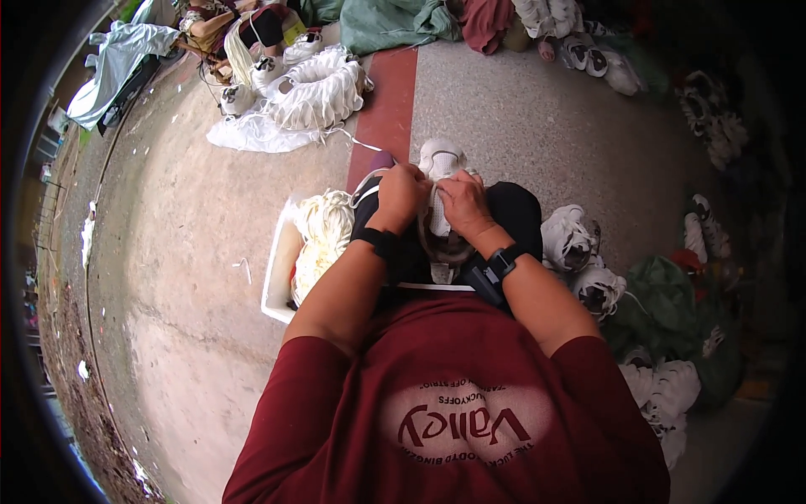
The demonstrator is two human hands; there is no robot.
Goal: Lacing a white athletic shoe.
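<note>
A white sneaker (442, 158) rests between my knees, its toe pointing away from me. My left hand (401, 198) is closed at the shoe's left side, its fingertips pinching a thin white shoelace (367, 145). Part of that lace trails off toward the far left. From the right, my right hand (464, 204) grips the shoe near its lace opening, fingers bent and thumb pressed in. The two hands' fingertips are close together over the shoe, and the exact spot they pinch is partly hidden.
Left of my leg stands a white box (277, 273) heaped with cream-coloured laces (323, 231). White sneakers (571, 238) lie by my right knee, near green sacking (659, 302). Farther off are a ring of white shoes (315, 97), green sacks (390, 25) and another seated person (206, 23).
</note>
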